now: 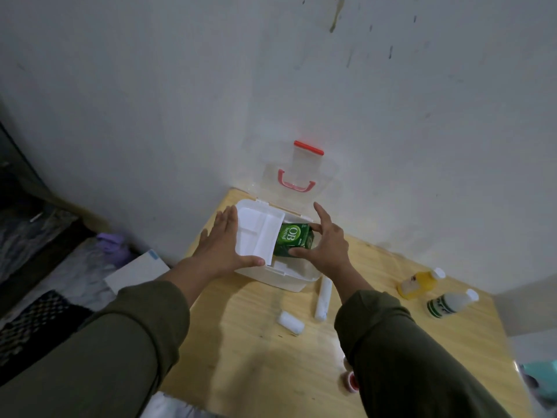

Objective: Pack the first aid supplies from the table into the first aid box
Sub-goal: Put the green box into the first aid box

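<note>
The white first aid box (297, 283) stands open at the table's far corner, its clear lid (297, 176) with red handle leaning against the wall. My right hand (328, 245) pinches a green carton (294, 239) between thumb and fingers, over the right half of the box. My left hand (221, 242) lies flat, fingers straight, on the white inner tray (259, 233), which is shifted to the left side of the box. On the table lie a long white roll (322, 298), a short gauze roll (291, 322), a yellow bottle (420, 284) and a white bottle (452, 303).
The wooden table (256, 357) sits in a wall corner. A small red-capped item (352, 382) shows beside my right sleeve near the front edge. Left of the table, on the floor, lie a purple object (116, 247), a white board (137, 271) and dark clutter.
</note>
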Demonstrator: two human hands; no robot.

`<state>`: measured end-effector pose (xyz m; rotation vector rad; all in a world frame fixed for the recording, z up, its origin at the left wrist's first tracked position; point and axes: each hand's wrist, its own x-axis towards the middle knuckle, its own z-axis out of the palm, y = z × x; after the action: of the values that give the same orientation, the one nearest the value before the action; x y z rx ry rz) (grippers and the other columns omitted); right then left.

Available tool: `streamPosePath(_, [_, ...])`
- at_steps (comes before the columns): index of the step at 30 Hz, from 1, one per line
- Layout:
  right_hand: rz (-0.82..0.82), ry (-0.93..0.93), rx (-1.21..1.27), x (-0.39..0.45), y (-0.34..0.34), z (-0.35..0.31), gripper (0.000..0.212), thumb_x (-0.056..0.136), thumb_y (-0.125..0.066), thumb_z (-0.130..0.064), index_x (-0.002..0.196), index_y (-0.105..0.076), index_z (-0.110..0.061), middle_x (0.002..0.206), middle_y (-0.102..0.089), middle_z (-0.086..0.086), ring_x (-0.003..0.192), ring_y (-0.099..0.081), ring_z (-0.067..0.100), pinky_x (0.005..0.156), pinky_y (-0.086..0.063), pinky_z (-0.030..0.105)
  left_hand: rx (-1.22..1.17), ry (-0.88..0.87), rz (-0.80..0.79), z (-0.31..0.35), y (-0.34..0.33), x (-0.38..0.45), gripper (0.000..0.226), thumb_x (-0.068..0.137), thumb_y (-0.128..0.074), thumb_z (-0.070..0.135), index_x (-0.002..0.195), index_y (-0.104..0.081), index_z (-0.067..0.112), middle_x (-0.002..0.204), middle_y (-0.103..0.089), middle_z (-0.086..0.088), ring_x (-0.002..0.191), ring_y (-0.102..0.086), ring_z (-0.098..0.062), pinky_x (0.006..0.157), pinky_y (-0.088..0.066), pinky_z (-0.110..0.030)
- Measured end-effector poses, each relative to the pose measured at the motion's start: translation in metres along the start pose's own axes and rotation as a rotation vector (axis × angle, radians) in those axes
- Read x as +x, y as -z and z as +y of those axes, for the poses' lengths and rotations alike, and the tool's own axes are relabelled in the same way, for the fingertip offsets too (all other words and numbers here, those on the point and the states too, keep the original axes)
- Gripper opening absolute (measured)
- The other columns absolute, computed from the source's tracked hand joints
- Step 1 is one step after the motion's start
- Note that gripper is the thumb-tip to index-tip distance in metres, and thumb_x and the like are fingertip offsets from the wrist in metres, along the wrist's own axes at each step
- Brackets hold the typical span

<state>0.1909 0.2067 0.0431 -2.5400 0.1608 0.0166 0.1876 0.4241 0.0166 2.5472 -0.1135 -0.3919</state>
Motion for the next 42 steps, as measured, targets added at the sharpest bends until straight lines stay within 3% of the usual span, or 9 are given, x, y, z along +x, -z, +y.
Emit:
streamPosePath(11, [-0.088, -0.003, -0.207, 0.007, -0.020, -0.004, 0.109, 0.062, -0.081, -0.046, 0.144, -0.009, -0.043, 0.148, -0.036, 0.005, 0.143, -0.015, 0.028, 0.115, -0.014, 0.056, -0.033, 0.006, -0.004, 0.002, 0.000, -0.001, 0.128, 0.069, -0.069, 0.061, 0.146, 0.022, 0.014, 0.158, 0.019, 0.000, 0.146, 0.015, -0.018, 0.118, -0.004, -0.046])
streamPosePath(15, [-0.086, -0.006, -0.147, 0.005, -0.019, -0.002, 0.105, 0.064, -0.081, -0.043, 0.144, -0.013, -0.039, 0.137, -0.052, -0.005, 0.144, -0.015, 0.026, 0.115, -0.011, 0.057, -0.035, 0.009, -0.001, 0.002, 0.001, -0.002, 0.128, 0.069, -0.069, 0.061, 0.146, 0.022, 0.015, 0.159, 0.018, 0.000, 0.146, 0.015, -0.019, 0.118, -0.004, -0.047])
streamPosePath(18, [-0.032, 0.024, -0.099, 0.003, -0.016, -0.001, 0.096, 0.067, -0.078, -0.044, 0.143, -0.020, -0.037, 0.135, -0.054, -0.007, 0.139, -0.024, 0.025, 0.113, -0.019, 0.057, -0.034, 0.009, -0.002, 0.003, 0.002, -0.002, 0.127, 0.069, -0.069, 0.061, 0.146, 0.021, 0.014, 0.159, 0.017, -0.001, 0.147, 0.014, -0.020, 0.117, -0.004, -0.047])
streamPosePath(21, [0.130, 0.046, 0.049, -0.003, -0.018, -0.005, 0.077, 0.076, -0.071, -0.043, 0.140, -0.030, -0.032, 0.130, -0.055, -0.003, 0.125, -0.041, 0.021, 0.107, -0.033, 0.049, -0.033, 0.011, 0.003, 0.004, 0.002, -0.003, 0.128, 0.069, -0.069, 0.061, 0.146, 0.021, 0.014, 0.159, 0.017, -0.001, 0.147, 0.014, -0.020, 0.118, -0.006, -0.048])
streamPosePath(25, [0.312, 0.078, 0.383, -0.018, -0.021, -0.027, 0.058, 0.086, -0.057, -0.043, 0.138, -0.037, -0.026, 0.137, -0.048, 0.002, 0.123, -0.045, 0.017, 0.102, -0.040, 0.036, -0.031, 0.010, 0.007, 0.004, 0.002, -0.004, 0.127, 0.069, -0.070, 0.060, 0.146, 0.020, 0.013, 0.159, 0.016, -0.002, 0.147, 0.013, -0.021, 0.118, -0.008, -0.048])
streamPosePath(28, [0.304, -0.073, 0.703, -0.019, -0.025, -0.044, 0.053, 0.087, -0.049, -0.044, 0.137, -0.038, -0.029, 0.135, -0.048, 0.005, 0.120, -0.046, 0.018, 0.100, -0.040, 0.035, -0.030, 0.010, 0.006, 0.005, 0.003, -0.005, 0.127, 0.069, -0.070, 0.060, 0.146, 0.020, 0.013, 0.159, 0.016, -0.003, 0.147, 0.013, -0.021, 0.118, -0.008, -0.048])
streamPosePath(31, [0.263, -0.279, 0.982, -0.014, -0.032, -0.047, 0.055, 0.084, -0.048, -0.048, 0.136, -0.037, -0.034, 0.128, -0.051, 0.005, 0.121, -0.048, 0.023, 0.104, -0.041, 0.046, -0.025, 0.012, 0.002, 0.006, 0.003, -0.007, 0.126, 0.070, -0.069, 0.059, 0.146, 0.020, 0.014, 0.159, 0.016, -0.003, 0.147, 0.013, -0.021, 0.118, -0.007, -0.047])
streamPosePath(35, [0.202, -0.380, 1.073, -0.007, -0.037, -0.037, 0.051, 0.089, -0.047, -0.046, 0.137, -0.035, -0.035, 0.118, -0.059, 0.010, 0.109, -0.057, 0.027, 0.101, -0.043, 0.054, -0.029, 0.011, 0.002, 0.005, 0.003, -0.007, 0.128, 0.069, -0.070, 0.059, 0.146, 0.021, 0.015, 0.159, 0.016, -0.002, 0.147, 0.013, -0.020, 0.118, -0.007, -0.047])
streamPosePath(42, [0.151, -0.472, 1.197, 0.003, -0.040, -0.027, 0.049, 0.092, -0.047, -0.045, 0.138, -0.036, -0.031, 0.107, -0.062, 0.012, 0.104, -0.060, 0.029, 0.084, -0.053, 0.044, -0.015, 0.006, -0.013, 0.003, 0.002, -0.008, 0.128, 0.069, -0.070, 0.059, 0.146, 0.022, 0.014, 0.158, 0.019, -0.001, 0.146, 0.015, -0.019, 0.118, -0.005, -0.046])
